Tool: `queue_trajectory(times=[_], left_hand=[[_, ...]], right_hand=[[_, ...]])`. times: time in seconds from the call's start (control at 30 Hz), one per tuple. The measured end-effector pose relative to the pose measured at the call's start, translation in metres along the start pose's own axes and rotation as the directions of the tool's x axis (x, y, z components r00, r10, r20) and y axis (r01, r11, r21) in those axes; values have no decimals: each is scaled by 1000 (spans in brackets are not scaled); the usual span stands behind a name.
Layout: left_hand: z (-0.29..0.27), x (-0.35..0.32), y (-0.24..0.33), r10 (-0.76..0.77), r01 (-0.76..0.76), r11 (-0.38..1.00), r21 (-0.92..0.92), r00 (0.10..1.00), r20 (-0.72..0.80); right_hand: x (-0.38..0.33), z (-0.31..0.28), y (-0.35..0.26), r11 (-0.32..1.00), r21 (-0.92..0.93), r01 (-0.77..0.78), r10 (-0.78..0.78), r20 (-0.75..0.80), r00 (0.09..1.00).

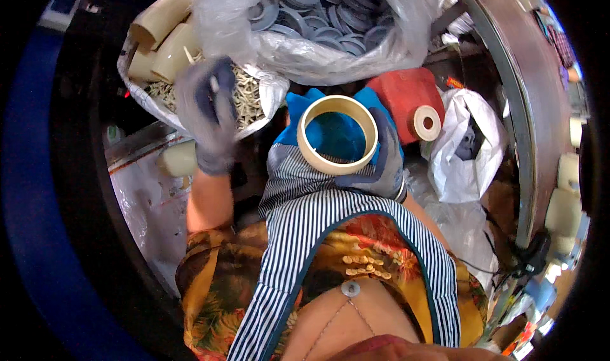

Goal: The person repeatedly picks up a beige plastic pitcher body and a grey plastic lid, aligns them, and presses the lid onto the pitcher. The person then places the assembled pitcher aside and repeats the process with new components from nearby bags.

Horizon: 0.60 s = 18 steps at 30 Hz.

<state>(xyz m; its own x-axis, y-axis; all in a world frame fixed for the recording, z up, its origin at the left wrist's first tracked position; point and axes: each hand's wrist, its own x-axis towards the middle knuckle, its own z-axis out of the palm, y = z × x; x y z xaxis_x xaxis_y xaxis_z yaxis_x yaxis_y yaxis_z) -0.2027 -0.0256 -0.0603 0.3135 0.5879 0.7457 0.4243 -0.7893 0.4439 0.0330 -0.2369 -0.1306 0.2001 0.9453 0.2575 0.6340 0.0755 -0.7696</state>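
My right hand [389, 164], in a grey glove, grips a cream plastic ring [306, 146], wide and open in the middle. Its fingers wrap round the ring's right and lower side, above my lap. Through the ring shows a blue cloth or plastic piece [365, 97] lying over my striped apron. My left hand [206, 113], gloved in dark blue and grey, is over a white sack [270, 97] of small cream pieces [246, 100]. Motion smears its fingers; a small pale spot shows among them, and whether it holds a piece is unclear.
Cream tube sections [162, 18] rest in the sack's far side. Beyond stands a clear plastic bag [222, 24] of grey discs [356, 15]. On the right are a red object [397, 91] with a cream washer-shaped part [427, 123], a white bag [473, 170] and a metal frame bar [508, 81].
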Motion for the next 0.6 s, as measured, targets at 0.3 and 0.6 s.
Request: queue_trajectory(times=[0.3,0.6], left_hand=[[57,-34,77,-436,772,328,-545,635,637],[87,-48,96,-45,863,180,-472,487,873]], right_hand=[[-12,2,-16,984,-175,-5,-60,-359,931],[-228,-72,89,746,583,-321,665,-623,413]])
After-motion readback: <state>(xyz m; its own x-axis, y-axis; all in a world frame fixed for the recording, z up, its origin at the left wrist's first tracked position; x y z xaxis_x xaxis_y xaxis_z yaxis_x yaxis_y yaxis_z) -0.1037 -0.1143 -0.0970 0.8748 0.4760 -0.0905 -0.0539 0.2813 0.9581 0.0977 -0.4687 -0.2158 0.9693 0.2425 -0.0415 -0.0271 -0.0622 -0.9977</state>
